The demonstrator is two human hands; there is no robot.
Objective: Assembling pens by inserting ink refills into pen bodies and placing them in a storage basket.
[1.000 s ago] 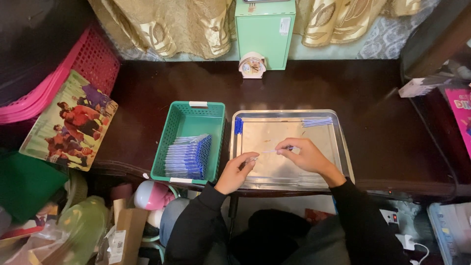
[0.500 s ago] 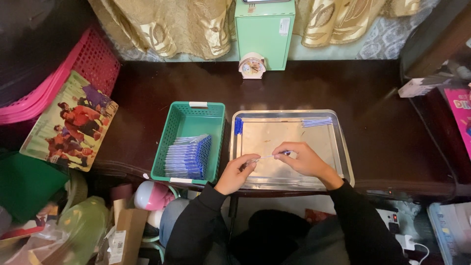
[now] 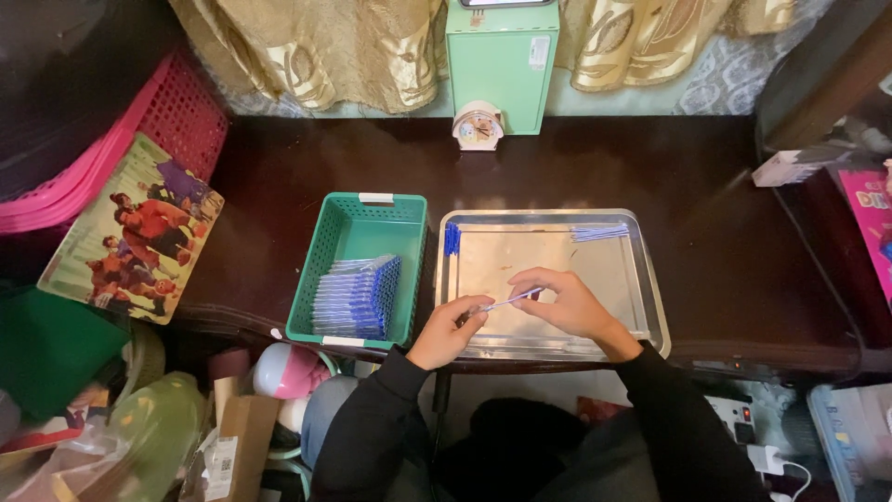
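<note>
Over the near part of a shiny metal tray (image 3: 650,307), my left hand (image 3: 449,330) and my right hand (image 3: 567,302) hold the two ends of one thin blue pen (image 3: 506,301). The pen lies nearly level between the fingertips. At the tray's far left corner rests a small bunch of blue caps (image 3: 452,239). A few clear pen parts (image 3: 599,231) lie at its far right. Left of the tray stands a green plastic basket (image 3: 364,218) with several blue pens (image 3: 358,297) stacked in it.
A small round clock (image 3: 478,126) and a green box (image 3: 503,58) stand at the back of the dark wooden table (image 3: 706,204). A pink basket (image 3: 177,112) and a picture board (image 3: 130,228) sit at the left. Clutter fills the floor at lower left.
My right hand has drawn back towards me and to the left, meeting my left hand. The pen is now gripped by both hands, where before only the right hand held it.
</note>
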